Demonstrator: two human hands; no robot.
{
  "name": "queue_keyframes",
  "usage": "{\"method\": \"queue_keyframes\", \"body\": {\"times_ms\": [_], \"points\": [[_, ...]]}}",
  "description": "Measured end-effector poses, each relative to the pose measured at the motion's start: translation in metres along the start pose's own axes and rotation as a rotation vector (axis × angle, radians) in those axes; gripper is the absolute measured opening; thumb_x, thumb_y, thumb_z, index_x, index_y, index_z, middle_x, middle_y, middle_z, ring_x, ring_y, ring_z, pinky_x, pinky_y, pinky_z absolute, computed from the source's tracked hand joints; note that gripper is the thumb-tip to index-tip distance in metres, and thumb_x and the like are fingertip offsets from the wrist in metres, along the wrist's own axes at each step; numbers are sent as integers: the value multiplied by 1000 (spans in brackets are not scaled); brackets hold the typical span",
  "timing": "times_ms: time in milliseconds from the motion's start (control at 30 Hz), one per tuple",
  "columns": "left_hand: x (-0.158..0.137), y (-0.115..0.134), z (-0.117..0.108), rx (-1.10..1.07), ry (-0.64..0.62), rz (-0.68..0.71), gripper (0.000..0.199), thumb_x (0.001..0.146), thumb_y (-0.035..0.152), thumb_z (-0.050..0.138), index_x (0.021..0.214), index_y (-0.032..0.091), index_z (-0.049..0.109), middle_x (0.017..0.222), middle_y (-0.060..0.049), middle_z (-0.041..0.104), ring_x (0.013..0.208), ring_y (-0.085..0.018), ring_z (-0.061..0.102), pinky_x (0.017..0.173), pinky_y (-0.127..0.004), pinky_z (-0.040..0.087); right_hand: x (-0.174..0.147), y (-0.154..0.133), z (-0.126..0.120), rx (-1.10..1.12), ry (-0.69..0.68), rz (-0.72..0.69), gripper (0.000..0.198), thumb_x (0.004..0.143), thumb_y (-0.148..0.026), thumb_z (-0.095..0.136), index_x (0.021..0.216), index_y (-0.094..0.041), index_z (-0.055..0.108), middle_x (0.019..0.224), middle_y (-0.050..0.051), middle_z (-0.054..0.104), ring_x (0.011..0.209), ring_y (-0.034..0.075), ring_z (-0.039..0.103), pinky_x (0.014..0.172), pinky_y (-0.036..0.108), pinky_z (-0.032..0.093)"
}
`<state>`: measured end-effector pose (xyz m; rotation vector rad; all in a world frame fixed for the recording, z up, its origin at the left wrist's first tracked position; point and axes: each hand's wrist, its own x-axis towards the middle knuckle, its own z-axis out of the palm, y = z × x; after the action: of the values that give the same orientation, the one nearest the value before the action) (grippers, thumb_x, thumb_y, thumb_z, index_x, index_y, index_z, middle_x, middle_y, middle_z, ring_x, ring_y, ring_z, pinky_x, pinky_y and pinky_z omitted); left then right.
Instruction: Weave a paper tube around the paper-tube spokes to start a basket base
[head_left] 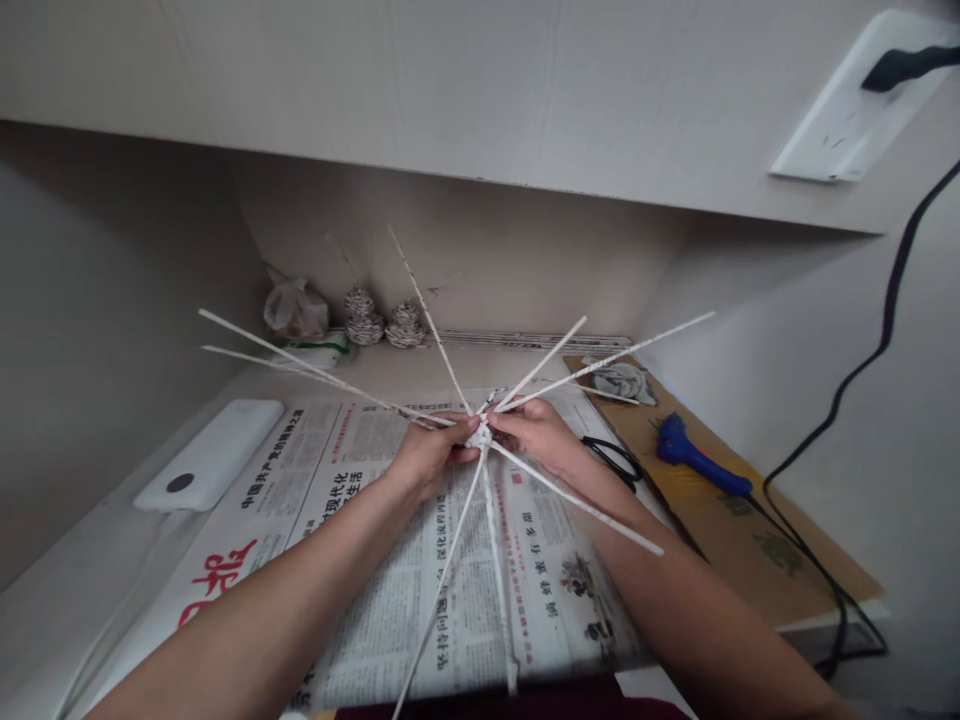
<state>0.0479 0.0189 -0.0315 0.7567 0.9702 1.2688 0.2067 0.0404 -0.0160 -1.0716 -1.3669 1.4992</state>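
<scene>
Both hands hold a small woven piece of rolled paper sticks [481, 434] above the newspaper [405, 590]. Several thin white paper sticks fan out from its centre in all directions. My left hand [433, 452] pinches the left side of the centre with thumb and fingers. On the opposite side, my right hand [541, 432] is closed on the centre, its thumb and fingertips near the weave. One long stick [577, 498] passes over my right wrist and forearm. The fingertips partly hide the weave.
A blue hot glue gun [697, 458] lies on cardboard [795, 540] at right, its cord trailing. Black-handled scissors [613, 460] rest beside my right forearm. A white power bank [214, 455] lies left. Two woven gourd shapes [364, 318], a plastic bag [297, 308] and spare sticks [540, 341] are behind.
</scene>
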Motion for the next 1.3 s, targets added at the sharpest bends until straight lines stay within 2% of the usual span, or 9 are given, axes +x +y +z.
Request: {"method": "queue_keyframes", "body": {"times_ms": [200, 333, 433, 533, 667, 800, 900, 1033, 1300], "points": [[-1, 0, 2, 51, -12, 13, 25, 61, 28, 82, 73, 10, 69, 79, -8, 68, 69, -15, 64, 51, -20, 54, 0, 7, 5, -41, 94, 23, 37, 71, -51, 71, 69, -14, 70, 57, 3, 64, 44, 13, 54, 40, 24, 41], [2, -2, 2, 31, 73, 39, 23, 61, 28, 80, 69, 12, 65, 70, -4, 66, 63, -14, 62, 48, -21, 52, -5, 1, 13, -142, 210, -66, 30, 70, -47, 72, 71, -17, 71, 56, 1, 64, 43, 13, 52, 38, 24, 38], [6, -4, 0, 6, 150, 65, 22, 59, 25, 79, 64, 14, 61, 61, 0, 61, 55, -13, 59, 45, -21, 50, -9, -3, 19, -197, 201, -159, 24, 73, -43, 70, 74, -18, 73, 65, 3, 69, 56, 17, 61, 50, 26, 46], [9, -7, -3, 13, 148, 61, 20, 59, 23, 78, 66, 14, 62, 63, -1, 62, 55, -12, 58, 45, -21, 50, -10, -1, 21, -267, 194, -222, 25, 77, -41, 66, 81, -18, 75, 77, 5, 73, 72, 21, 66, 66, 31, 50], [10, -8, -5, 10, 165, 38, 18, 59, 20, 78, 66, 14, 62, 61, 0, 60, 54, -11, 57, 45, -20, 49, -11, 4, 16, -515, 228, -367, 22, 81, -36, 63, 93, -23, 75, 90, 7, 73, 85, 24, 65, 80, 36, 47], [8, -4, -6, 11, 114, 17, 20, 57, 19, 80, 69, 13, 65, 67, -1, 62, 59, -13, 60, 48, -22, 52, -13, 0, 12, -927, 287, -538, 17, 83, -32, 61, 89, -22, 74, 86, 8, 69, 91, 25, 58, 85, 37, 41], [7, -3, -6, 36, 76, 6, 22, 56, 20, 81, 71, 12, 68, 71, -3, 64, 62, -13, 61, 49, -23, 54, -13, -3, 11, -1077, 318, -571, 16, 84, -32, 61, 86, -22, 73, 90, 8, 69, 97, 27, 54, 87, 38, 37], [8, -3, -7, 52, 8, -8, 24, 56, 23, 83, 73, 11, 70, 75, -6, 68, 66, -15, 64, 52, -23, 55, -11, -3, 10, -1083, 277, -529, 13, 84, -30, 61, 86, -22, 70, 84, 5, 71, 88, 24, 59, 85, 38, 35], [9, -3, -9, 48, -54, -45, 27, 56, 22, 84, 77, 10, 72, 82, -9, 70, 69, -14, 65, 58, -21, 56, -7, 5, 6, -911, 252, -443, 12, 82, -29, 57, 83, -23, 67, 78, 2, 71, 68, 18, 61, 67, 29, 40]]}}
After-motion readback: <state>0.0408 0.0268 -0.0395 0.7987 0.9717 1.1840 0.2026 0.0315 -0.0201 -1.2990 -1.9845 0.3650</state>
